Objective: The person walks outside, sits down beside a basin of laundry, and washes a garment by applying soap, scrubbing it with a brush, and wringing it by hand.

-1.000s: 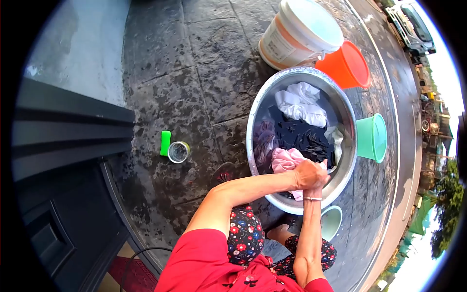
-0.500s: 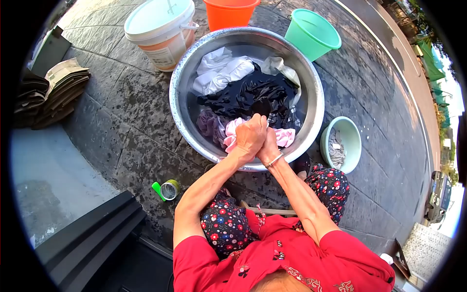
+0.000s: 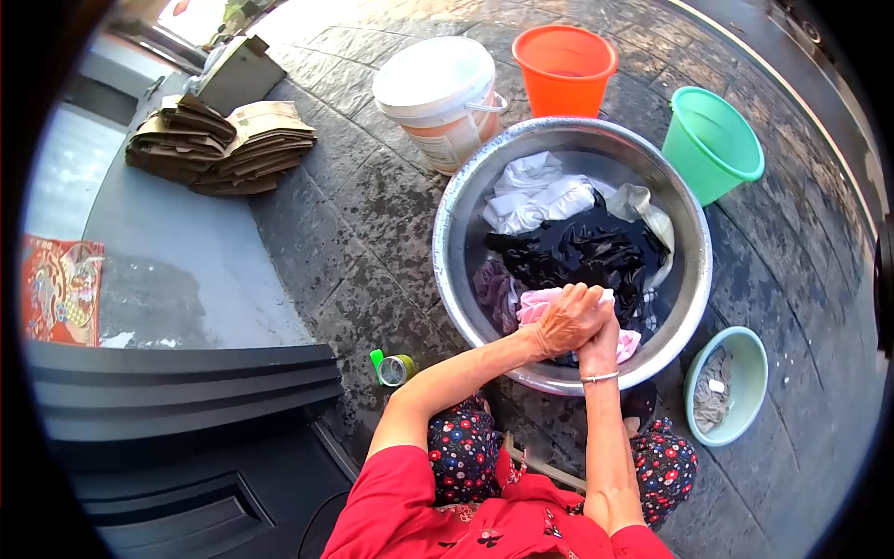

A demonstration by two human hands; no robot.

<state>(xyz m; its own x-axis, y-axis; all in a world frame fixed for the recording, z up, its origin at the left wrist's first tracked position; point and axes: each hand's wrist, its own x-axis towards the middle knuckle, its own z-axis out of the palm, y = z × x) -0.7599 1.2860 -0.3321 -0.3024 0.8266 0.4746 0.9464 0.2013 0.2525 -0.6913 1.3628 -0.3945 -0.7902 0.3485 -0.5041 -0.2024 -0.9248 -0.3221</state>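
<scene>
Both my hands are pressed together over the near side of a large metal basin (image 3: 451, 279). My left hand (image 3: 566, 321) is closed around a bunched pink cloth (image 3: 538, 304). My right hand (image 3: 599, 343), below a bracelet on the wrist, grips the same cloth, and a loose end sticks out to its right. Part of its fingers are hidden by the left hand. Beyond them in the basin lie a wet black garment (image 3: 582, 247), white cloths (image 3: 535, 200), a greyish-white cloth (image 3: 643, 210) and a purple cloth (image 3: 496, 293).
Behind the basin stand a lidded white bucket (image 3: 438, 88), an orange bucket (image 3: 565, 70) and a green bucket (image 3: 712, 149). A pale green tub (image 3: 756, 373) with grey cloth sits at right. A jar (image 3: 397, 370) and flattened cardboard (image 3: 247, 149) are at left.
My view has turned left, so the basin and buckets appear farther right and lower. Both hands keep hold of the pink cloth, the left one now lying more over the right.
</scene>
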